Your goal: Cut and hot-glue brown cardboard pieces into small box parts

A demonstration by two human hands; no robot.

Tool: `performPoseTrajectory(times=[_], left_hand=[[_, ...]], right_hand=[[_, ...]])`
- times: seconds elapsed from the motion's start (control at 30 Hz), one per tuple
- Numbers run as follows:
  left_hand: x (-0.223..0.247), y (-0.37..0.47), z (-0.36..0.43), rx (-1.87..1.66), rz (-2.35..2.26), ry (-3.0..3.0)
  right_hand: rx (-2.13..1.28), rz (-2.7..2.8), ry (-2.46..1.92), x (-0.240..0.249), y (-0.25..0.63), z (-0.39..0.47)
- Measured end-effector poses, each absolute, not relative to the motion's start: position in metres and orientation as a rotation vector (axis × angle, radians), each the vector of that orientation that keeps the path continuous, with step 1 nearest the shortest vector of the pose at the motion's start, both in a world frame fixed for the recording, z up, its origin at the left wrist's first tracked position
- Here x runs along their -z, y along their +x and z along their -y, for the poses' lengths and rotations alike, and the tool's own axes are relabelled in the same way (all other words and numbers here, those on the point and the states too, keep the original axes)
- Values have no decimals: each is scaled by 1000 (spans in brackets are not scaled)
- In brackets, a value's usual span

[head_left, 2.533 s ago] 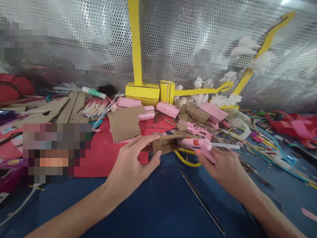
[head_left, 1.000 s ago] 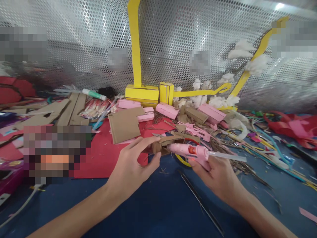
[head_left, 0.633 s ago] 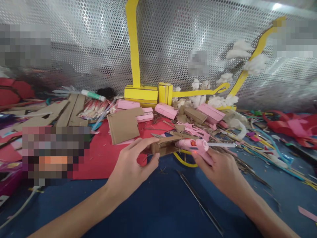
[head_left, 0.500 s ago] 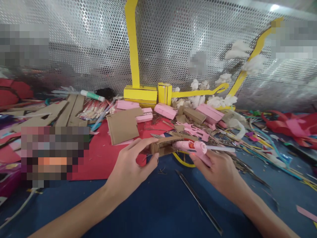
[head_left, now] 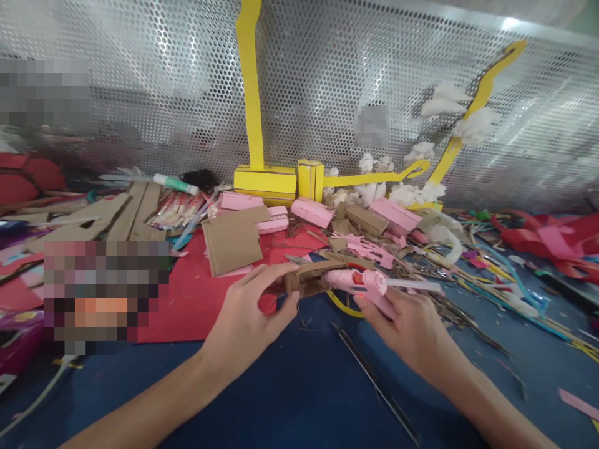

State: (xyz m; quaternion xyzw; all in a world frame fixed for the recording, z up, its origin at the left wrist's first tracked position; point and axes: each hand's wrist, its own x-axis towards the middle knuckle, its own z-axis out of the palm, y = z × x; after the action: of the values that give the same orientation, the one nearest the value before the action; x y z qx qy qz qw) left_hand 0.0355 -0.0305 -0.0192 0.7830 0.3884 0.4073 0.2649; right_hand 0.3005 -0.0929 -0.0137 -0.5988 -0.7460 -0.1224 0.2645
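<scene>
Left hand (head_left: 253, 305) pinches the left end of a small brown cardboard box (head_left: 311, 280), forefinger on top, thumb below; other fingers partly hidden behind. Box is open on the near side, held up over the blue table (head_left: 281, 386), center of view. Right hand (head_left: 409, 324) is wrapped around the handle of a pink hot glue gun (head_left: 360, 280), fingers curled; exact trigger finger position can't be told. Gun's nozzle end points left, at the box's right part; tip hidden, contact unclear. Translucent glue stick (head_left: 414, 285) juts out of the gun's rear, to the right. Yellow loop (head_left: 344, 305) on the table just below the gun. Slim dark pointed tool (head_left: 374, 377) lies diagonally, nearer the person, between the forearms. Red sheet (head_left: 187, 312) flat on the table behind the left hand, flat cardboard piece (head_left: 234, 243) on its far part. Beyond: pink box (head_left: 312, 212), yellow box (head_left: 264, 181) with upright yellow strip (head_left: 251, 93), perforated metal panel (head_left: 318, 75) at the back.
</scene>
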Motion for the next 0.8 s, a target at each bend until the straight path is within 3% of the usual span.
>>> performPoseTrajectory(times=[0.8], left_hand=[[20,35,26,-1126,-1066,1967]], right_hand=[[325,1964,-1680,16,322,89]])
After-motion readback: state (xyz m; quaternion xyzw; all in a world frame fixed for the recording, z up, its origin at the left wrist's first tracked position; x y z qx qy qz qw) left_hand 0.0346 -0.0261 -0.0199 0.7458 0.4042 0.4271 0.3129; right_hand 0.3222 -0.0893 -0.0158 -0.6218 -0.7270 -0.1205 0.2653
